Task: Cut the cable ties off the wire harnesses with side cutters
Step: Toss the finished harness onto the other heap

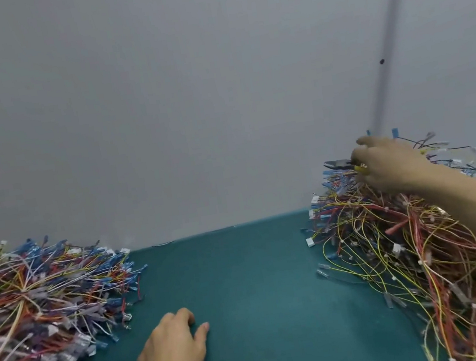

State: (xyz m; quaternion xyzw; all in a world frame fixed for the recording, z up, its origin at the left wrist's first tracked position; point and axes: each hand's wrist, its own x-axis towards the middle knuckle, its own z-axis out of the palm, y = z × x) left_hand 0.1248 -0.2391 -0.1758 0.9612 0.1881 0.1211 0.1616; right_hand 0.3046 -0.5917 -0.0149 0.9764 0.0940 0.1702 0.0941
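The right hand [387, 165] is stretched out over the far end of the right heap of wire harnesses [408, 248], close to the wall. Its fingers are curled round the side cutters [339, 164] — the dark nose of the tool sticks out to the left past the knuckles, and a bit of yellow handle shows beneath the fingers. Whether the cutter's blades are parted or together is too small to tell. The hand sits right at the topmost wires, but whether it touches them cannot be made out.

The left hand [175, 351] rests palm down on the teal desk [243, 271], well apart from the right one, with its fingers loosely bent and holding nothing. It lies between the two heaps, nearer the left heap of wire harnesses [42, 299].

The left heap is a tangle of red, yellow and pale wires with many blue sleeved ends and a few white connectors. The right heap is mostly red and yellow wire; small white specks along its strands may be cable ties, too small to be sure.

A plain grey wall [188, 95] stands behind the desk, with a paler upright strip [388, 36] on its right side.
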